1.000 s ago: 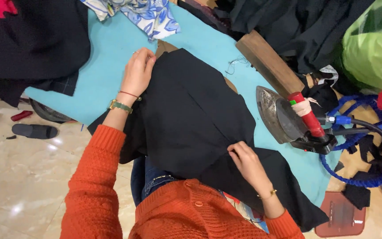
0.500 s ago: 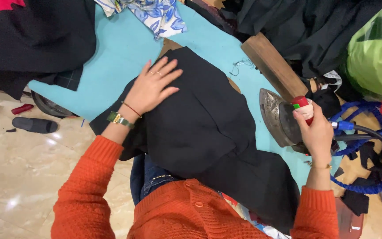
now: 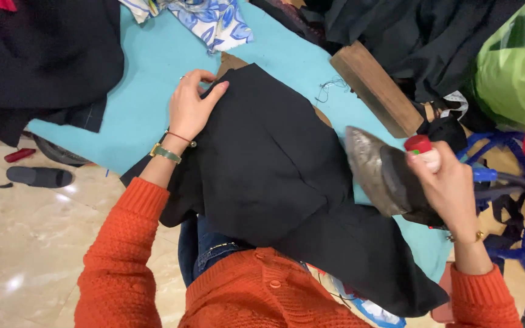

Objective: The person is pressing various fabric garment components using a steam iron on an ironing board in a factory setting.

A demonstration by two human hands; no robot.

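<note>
Surface: turquoise padded ironing table [image 3: 147,91], cluttered at the edges; pale marble floor [image 3: 44,243] below on the left.
Main piece: black cloth [image 3: 268,170] spread across the middle of the table, near edge drooping off the table over the person's lap.
Left hand: left hand [image 3: 191,106] flat on the far left edge of the black cloth, fingers loose and spread, thumb along the hem. Pressing, not gripping. Gold watch and thin red band on the wrist.
Right hand: right hand [image 3: 448,185] clenched around the handle of the iron [image 3: 384,173], near its red knob.
Iron: tilted up, grey soleplate facing left toward the cloth, tip pointing away from the person. It sits at the right edge of the black cloth; can't tell if its heel touches the table.
Hose: blue coiled hose [image 3: 518,200] and a dark cable run off the back of the iron to the right.
Wood block: brown wooden block [image 3: 377,88] lying on the table beyond the iron, apart from it.
Far side: floral blue-white fabric [image 3: 211,21] at the top edge; dark fabric pile [image 3: 37,61] top left, more dark cloth top right.
Right edge: green plastic bag [image 3: 518,61].
Floor: black slipper [image 3: 39,177] and a small red object [image 3: 19,155] just beside the table.
Person: orange knit sleeves [image 3: 129,243], blue jeans under the cloth.
</note>
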